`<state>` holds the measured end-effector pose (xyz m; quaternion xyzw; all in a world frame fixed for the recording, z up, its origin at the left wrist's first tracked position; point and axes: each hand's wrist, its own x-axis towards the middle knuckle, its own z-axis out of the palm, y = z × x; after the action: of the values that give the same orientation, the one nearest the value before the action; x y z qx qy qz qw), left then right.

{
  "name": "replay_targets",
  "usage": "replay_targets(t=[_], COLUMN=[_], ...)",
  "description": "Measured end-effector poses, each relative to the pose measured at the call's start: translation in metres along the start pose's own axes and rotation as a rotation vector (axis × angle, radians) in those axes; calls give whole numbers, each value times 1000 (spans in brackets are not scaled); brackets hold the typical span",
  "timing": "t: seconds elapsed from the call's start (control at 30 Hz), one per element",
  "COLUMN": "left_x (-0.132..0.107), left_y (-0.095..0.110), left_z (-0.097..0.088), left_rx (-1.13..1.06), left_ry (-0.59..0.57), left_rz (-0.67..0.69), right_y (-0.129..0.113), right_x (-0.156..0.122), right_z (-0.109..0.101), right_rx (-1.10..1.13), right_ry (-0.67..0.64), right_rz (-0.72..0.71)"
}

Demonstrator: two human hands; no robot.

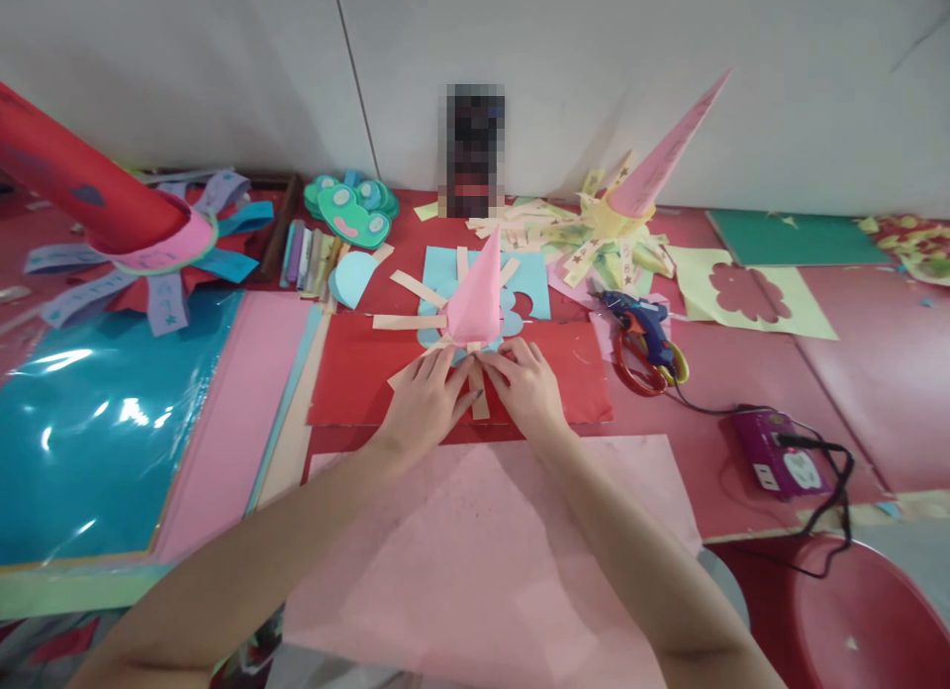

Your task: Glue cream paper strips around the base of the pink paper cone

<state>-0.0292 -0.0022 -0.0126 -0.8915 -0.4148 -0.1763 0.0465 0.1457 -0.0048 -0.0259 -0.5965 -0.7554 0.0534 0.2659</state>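
Both hands crowded in at the foot of a pink paper cone

So the left hand (pixel 423 402) and right hand (pixel 530 387) are nearly touching, fingertips together around a beige strip (pixel 480 402) at the near side of the pink cone (pixel 475 303). Can't tell whether either is pinching it or just pressing. The cone stands on a light blue paper base (pixel 511 318), with more strips fanning out.

Room-wise, the red sheet (pixel 579 377) underneath runs out past both hands, and a big pink sheet (pixel 482 560) fills the near side, under the forearms.

Right side's the cluttered one: blue glue gun (pixel 645 323) lying by scissors (pixel 634 372), its cord trailing toward a purple power box (pixel 779 456). Left has stacked paper and a glossy blue pack (pixel 96 432). Behind, there's a frog cutout (pixel 352 209), a taller cone (pixel 657 174), then the wall (pixel 630 36).
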Motion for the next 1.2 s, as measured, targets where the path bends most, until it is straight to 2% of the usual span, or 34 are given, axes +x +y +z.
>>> replay_targets(t=[0.2,0.67,0.97,1.2], left_x=[1,2,3,4], left_y=[1,1,2,2], left_z=[2,2,0,-2], left_rx=[-16,11,16,47], left_ry=[-28,-59,-70,-135], left_rz=[-23,-13,-3,-7], right_y=[0,-3,-3,-6], right_x=[-1,-4,-2,-1], right_z=[-1,-2,-3,-7], right_rx=[-8,-212,-201,-261], right_ry=[-15,-65,-90,-140], right_rz=[-11,-86,-75,-81])
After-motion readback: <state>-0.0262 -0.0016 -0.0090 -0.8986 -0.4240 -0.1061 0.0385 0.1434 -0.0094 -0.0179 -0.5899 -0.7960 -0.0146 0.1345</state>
